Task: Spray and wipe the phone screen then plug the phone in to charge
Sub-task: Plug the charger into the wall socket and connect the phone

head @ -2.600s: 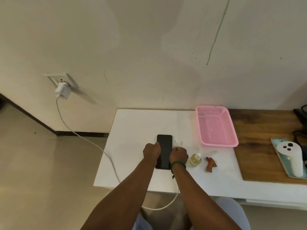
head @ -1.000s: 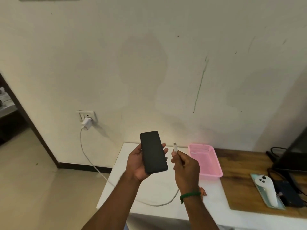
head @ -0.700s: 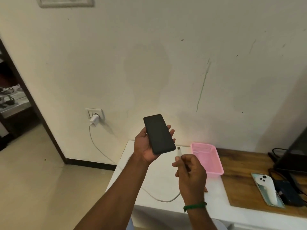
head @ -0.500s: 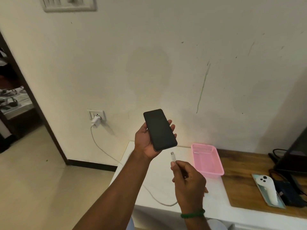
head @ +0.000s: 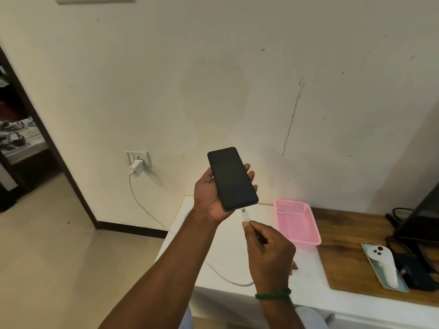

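Above white table [head: 228, 243], phone [head: 232, 178] cradled in left hand [head: 211, 198], right hand [head: 270, 252] pinching cable plug [head: 245, 214] seemingly just short of it.

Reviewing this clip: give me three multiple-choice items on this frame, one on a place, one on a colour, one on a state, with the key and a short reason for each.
1. Where is the black slab phone?
A. flat on the white table
B. in the left hand
C. in the basket

2. What colour is the perforated plastic basket on the white table?
A. pink
B. blue
C. green

3. What is the state of the white charging cable plug?
A. seated in the phone
B. lying on the table
C. pinched in the right hand, just short of the phone

Key: 1 B, the left hand cradles the phone in the air. 2 A, its walls are pink. 3 C, the right hand holds the plug, and a gap shows below the phone's lower edge.
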